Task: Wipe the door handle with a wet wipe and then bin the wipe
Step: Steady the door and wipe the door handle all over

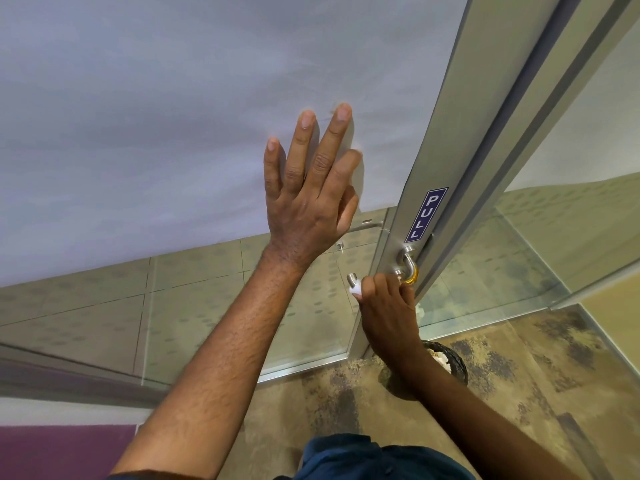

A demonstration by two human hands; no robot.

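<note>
A silver lever door handle (353, 279) sticks out from the metal door frame (440, 161), below a blue PULL sticker (426, 215). My right hand (384, 306) is closed around the handle with a white wet wipe (356, 289) wrapped on it; only a bit of wipe and the handle's end show. My left hand (308, 188) lies flat with fingers spread on the frosted glass door panel (173, 116). A dark wicker bin (450, 362) with crumpled white paper stands on the floor under my right forearm.
A silver padlock shackle with a gold body (410, 268) hangs at the frame beside the handle. Clear glass shows tiled floor beyond. The mottled brown floor (519, 393) spreads to the right. A purple mat (62, 448) lies at the lower left.
</note>
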